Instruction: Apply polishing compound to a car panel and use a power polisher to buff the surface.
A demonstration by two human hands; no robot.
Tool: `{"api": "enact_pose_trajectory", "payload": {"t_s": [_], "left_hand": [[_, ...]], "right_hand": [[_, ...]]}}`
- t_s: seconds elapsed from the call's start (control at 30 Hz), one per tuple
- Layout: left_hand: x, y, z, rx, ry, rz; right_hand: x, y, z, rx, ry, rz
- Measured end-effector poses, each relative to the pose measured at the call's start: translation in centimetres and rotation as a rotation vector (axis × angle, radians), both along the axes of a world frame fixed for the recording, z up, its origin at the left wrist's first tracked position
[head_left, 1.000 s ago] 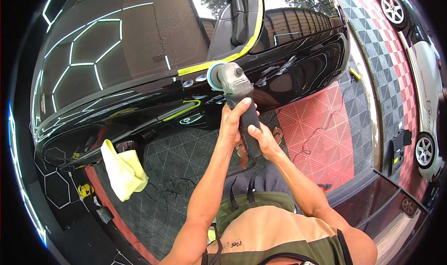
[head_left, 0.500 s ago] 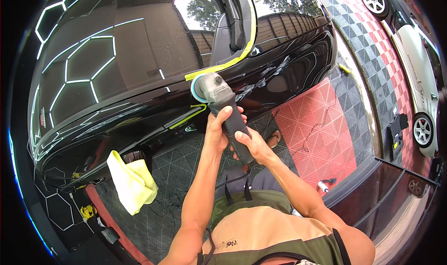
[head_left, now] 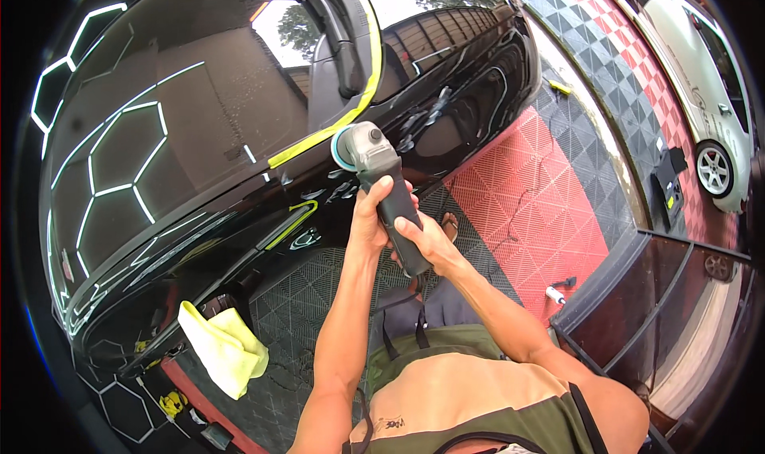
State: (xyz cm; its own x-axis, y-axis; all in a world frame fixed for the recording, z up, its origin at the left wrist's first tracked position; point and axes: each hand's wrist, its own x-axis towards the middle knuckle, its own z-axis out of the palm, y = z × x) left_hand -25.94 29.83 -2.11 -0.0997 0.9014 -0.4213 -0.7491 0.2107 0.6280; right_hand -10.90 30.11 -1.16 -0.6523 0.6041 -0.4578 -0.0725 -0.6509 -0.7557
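Observation:
A black car with reflective paint fills the upper left. Yellow tape runs along its window edge, with pale smears on the paint beside it. Both hands grip a grey-and-black polisher, its blue-edged pad at the panel just below the tape; whether it touches is unclear. My left hand wraps the upper grip, thumb on top. My right hand is closed round the rear of the body. A pale yellow cloth hangs low on the car to the left.
Red tiles and grey tiles lie below the car, with a white bottle on them and a yellow item farther off. A white car stands at right near a black object. A dark glass-topped edge borders the lower right.
The view has shifted, turning the car in the picture. The polisher moved left along the panel, then back rightward, with both hands still on it.

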Motion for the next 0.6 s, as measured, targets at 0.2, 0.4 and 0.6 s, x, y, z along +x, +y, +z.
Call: {"api": "enact_pose_trajectory", "payload": {"t_s": [0.2, 0.4, 0.6], "left_hand": [[1.1, -0.2, -2.0, 0.062, -0.074, 0.061], [4.0, 4.3, -4.1, 0.026, -0.010, -0.057], [6.4, 10.3, -5.9, 0.029, 0.068, -0.177]], "right_hand": [[0.9, 1.0, -3.4, 0.196, -0.179, 0.112], [3.4, 3.6, -4.6, 0.058, -0.098, -0.095], [6.0, 8.2, -6.5, 0.073, -0.132, -0.160]]}}
